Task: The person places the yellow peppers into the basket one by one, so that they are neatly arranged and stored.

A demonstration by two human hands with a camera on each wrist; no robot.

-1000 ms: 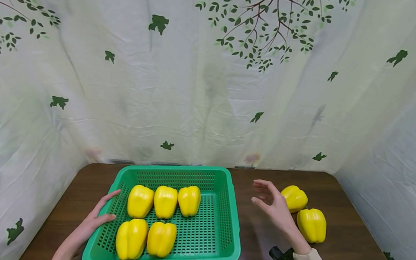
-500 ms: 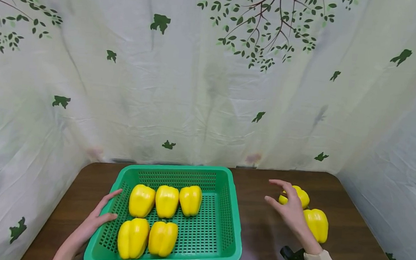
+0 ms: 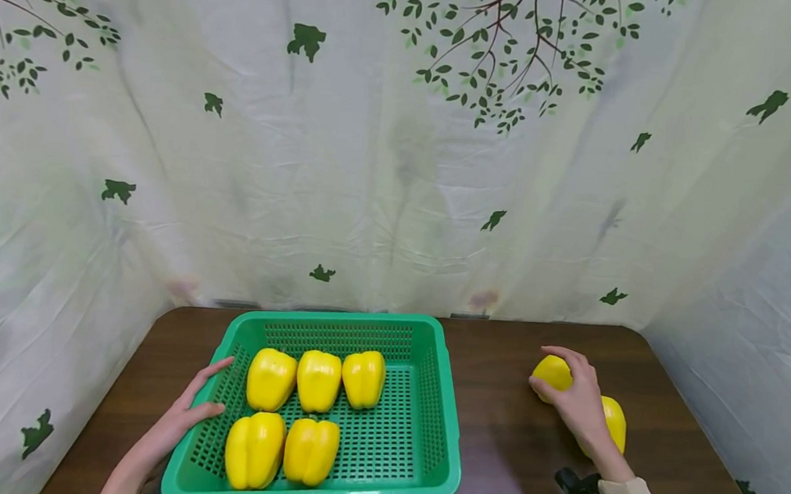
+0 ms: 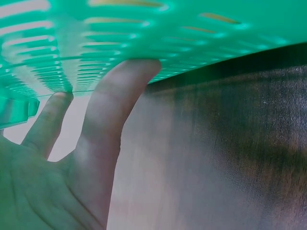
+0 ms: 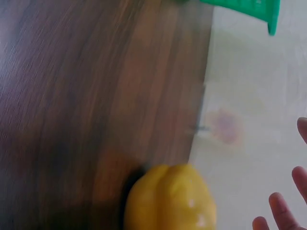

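A green plastic basket (image 3: 450, 448) on the table holds several yellow bell peppers (image 3: 318, 382) in two rows. My left hand (image 3: 174, 422) rests at its left side, fingers extended; in the left wrist view the thumb (image 4: 108, 110) touches the slotted wall from outside. On the right, my right hand (image 3: 581, 402) is over a yellow bell pepper (image 3: 552, 373), thumb and fingers spread around it. The right wrist view shows those fingers (image 5: 282, 212) apart from the pepper's side. Another bell pepper (image 3: 614, 425) sits nearer, partly hidden behind this hand.
The dark wooden table (image 3: 490, 459) ends at a white curtain (image 3: 399, 200) printed with leaves, which also hangs along both sides. A black wrist camera mount (image 3: 578, 486) sticks out beside the right wrist.
My right hand has moved right, away from the basket, and come over the farther loose bell pepper. The left hand has stayed at the basket's side.
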